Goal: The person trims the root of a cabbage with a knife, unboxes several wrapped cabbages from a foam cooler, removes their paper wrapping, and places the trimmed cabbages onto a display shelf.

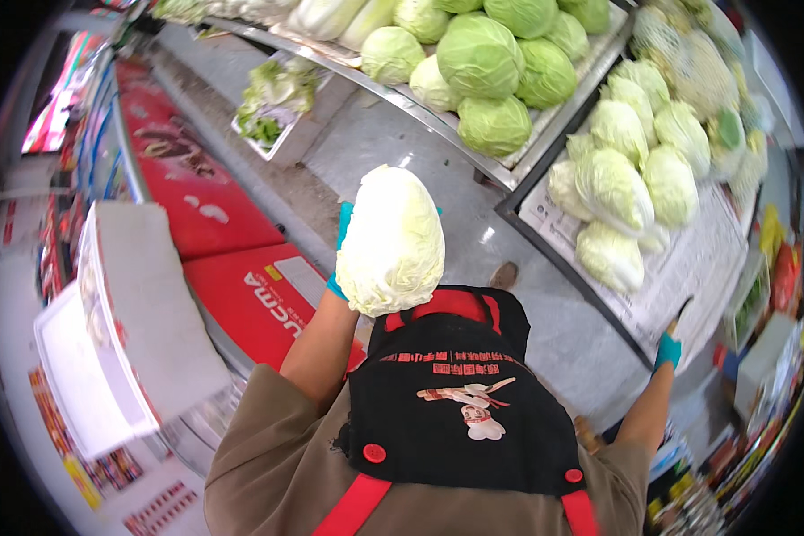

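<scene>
My left hand (344, 248), in a teal glove, holds up a pale napa cabbage (394, 241) in front of my apron; most of the hand is hidden behind the head. Off to the right, over the newspaper-lined stand (683, 281), my right hand (668, 350), also gloved in teal, grips a small tool with a dark curved blade (683, 306), which looks like a knife. Beyond that hand, several more napa cabbages (613, 191) are piled on the same stand.
Round green cabbages (480, 55) are heaped on a metal-edged stand ahead. A white foam box (268, 149) with leaf trimmings sits on the floor. Red-topped freezers (234, 295) and a large foam box (154, 315) are at left. Netted produce (700, 70) lies at the upper right.
</scene>
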Demonstrator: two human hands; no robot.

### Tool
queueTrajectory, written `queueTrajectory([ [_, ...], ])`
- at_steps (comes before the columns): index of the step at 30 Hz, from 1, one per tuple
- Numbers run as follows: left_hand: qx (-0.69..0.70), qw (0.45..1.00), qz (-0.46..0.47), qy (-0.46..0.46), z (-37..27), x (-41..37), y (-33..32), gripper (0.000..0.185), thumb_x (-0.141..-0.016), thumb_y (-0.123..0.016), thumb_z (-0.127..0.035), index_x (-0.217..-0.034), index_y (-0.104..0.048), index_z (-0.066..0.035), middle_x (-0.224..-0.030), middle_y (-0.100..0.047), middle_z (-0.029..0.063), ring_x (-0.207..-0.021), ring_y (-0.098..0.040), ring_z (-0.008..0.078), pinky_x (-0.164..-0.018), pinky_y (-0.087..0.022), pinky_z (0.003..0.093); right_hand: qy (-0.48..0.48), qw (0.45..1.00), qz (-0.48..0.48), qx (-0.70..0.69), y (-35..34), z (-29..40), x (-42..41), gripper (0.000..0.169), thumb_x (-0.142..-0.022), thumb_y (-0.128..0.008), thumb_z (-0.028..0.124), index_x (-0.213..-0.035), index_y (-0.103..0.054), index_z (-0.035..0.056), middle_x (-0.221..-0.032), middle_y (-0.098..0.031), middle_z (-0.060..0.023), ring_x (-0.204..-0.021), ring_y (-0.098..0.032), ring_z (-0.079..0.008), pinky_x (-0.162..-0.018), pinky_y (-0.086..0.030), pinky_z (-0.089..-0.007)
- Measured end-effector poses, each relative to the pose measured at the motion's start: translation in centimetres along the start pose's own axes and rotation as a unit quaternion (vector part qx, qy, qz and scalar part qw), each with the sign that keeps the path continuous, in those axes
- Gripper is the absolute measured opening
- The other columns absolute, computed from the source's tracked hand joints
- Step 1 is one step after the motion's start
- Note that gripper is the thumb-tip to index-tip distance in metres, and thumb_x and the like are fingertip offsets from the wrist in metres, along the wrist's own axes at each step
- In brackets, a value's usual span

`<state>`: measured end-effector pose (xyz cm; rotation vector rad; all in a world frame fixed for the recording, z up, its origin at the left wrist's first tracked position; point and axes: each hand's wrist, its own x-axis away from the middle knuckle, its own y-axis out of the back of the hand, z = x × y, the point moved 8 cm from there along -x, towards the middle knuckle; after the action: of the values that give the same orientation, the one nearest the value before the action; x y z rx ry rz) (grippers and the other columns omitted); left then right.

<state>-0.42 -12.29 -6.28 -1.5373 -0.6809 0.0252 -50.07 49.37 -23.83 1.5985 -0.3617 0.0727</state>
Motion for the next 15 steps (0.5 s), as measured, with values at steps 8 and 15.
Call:
queueTrajectory([
  [8, -0.057, 0.990, -0.119, -0.038, 3.9, 0.4, -0.2, 0.085, -0.076, -0.061, -0.063, -0.138, -0.040, -0.009, -0.136, -0.046, 0.0170, -0.124, -0.046, 0.0352, -0.105, -0.036, 0.0493, 0.060, 0.976, 0.203, 0.049, -8.6, 1.2, -7.9, 0.047, -0.076, -0.046, 0.021, -0.119, -0.053, 0.0038, -0.106, -0.062, -0.0267, -0.095, -0.062, -0.0412, -0.076, -0.051, -0.0461],
  [15, -0.023, 0.983, -0.180, -0.011, 3.2, 3.7, 4.0, 0.060, -0.084, -0.065, -0.038, -0.129, -0.050, -0.001, -0.123, -0.058, 0.0183, -0.112, -0.057, 0.0309, -0.100, -0.043, 0.0438, -0.135, 0.790, 0.257, -0.540, 0.5, 1.3, -6.6, 0.018, -0.077, -0.053, 0.008, -0.065, -0.041, 0.0118, -0.053, -0.046, -0.0055, -0.039, -0.035, -0.0155, -0.040, -0.029, -0.0291],
])
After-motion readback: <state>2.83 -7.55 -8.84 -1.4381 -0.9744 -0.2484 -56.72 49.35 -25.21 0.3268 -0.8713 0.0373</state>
